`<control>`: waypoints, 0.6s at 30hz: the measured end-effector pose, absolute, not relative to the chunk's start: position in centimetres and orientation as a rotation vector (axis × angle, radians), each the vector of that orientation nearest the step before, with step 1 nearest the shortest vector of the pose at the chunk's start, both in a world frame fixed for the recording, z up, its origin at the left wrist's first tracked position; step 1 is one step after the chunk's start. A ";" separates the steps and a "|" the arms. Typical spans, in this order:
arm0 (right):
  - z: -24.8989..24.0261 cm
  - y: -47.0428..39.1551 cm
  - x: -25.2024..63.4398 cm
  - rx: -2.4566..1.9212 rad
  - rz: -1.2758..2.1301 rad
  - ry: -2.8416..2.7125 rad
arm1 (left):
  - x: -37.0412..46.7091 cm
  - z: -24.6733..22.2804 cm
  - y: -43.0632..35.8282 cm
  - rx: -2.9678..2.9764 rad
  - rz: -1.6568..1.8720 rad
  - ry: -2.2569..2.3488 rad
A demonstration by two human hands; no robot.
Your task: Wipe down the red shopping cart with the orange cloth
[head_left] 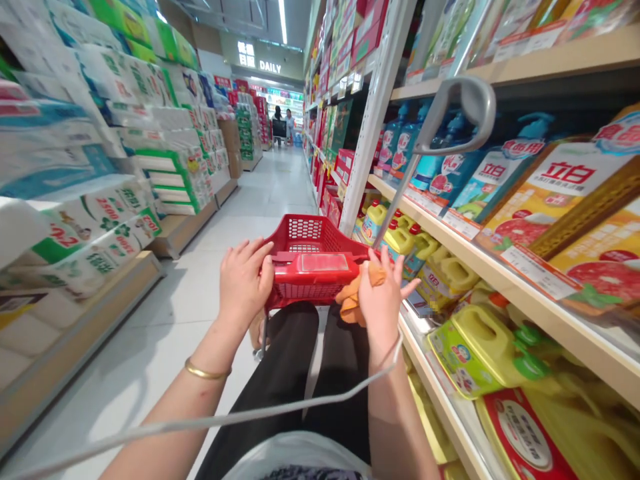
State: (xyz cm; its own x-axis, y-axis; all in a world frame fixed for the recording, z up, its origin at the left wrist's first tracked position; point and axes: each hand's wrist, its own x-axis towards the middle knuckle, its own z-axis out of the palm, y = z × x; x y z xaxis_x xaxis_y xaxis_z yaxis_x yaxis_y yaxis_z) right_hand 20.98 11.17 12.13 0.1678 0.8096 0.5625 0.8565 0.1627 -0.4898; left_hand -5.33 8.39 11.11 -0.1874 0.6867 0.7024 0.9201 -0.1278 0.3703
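Observation:
In front of me stands a red plastic shopping cart (295, 230) with a perforated basket and a red handle bar (315, 267). My left hand (245, 280) lies over the handle's left end, its fingers curled onto it. At the right end, my right hand (381, 290) holds a crumpled orange cloth (353, 303) against the handle, with some fingers stretched outward. Close by rises a slanted metal pole (397, 200) topped by a grey loop grip (463, 117); its lower end is hidden near the cart. A pale cord (300, 403) runs across to my right wrist.
Shelves on the right hold blue pump bottles (450, 160), orange bottles (545, 187) and yellow jugs (480, 347). Stacked paper packs (170, 177) line the left on low platforms (185, 233). Between them runs the tiled aisle (273, 180), with people (287, 123) far ahead.

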 end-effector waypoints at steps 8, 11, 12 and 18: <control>12.4 6.9 12.0 -1.127 -0.020 -2.136 | -5.6 10.9 8.4 -1.786 -1.226 -1.865; 12.6 6.8 11.5 -1.086 -0.003 -2.164 | -5.8 10.9 8.2 -1.811 -1.193 -1.857; 12.6 7.3 12.5 -1.138 -0.006 -2.120 | -5.9 10.9 8.2 -1.811 -1.193 -1.852; 11.7 11.1 21.2 -1.596 -0.087 -1.657 | -5.4 10.8 8.7 -1.772 -1.273 -1.834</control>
State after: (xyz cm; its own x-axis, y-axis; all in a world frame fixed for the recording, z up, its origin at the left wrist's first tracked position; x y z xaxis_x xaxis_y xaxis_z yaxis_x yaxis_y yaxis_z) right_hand 21.22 11.05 11.73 0.1338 0.8042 0.5790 0.8602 0.1959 -0.4708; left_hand -5.40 8.68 10.85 -0.2012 0.6547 0.7286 0.9114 -0.1475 0.3842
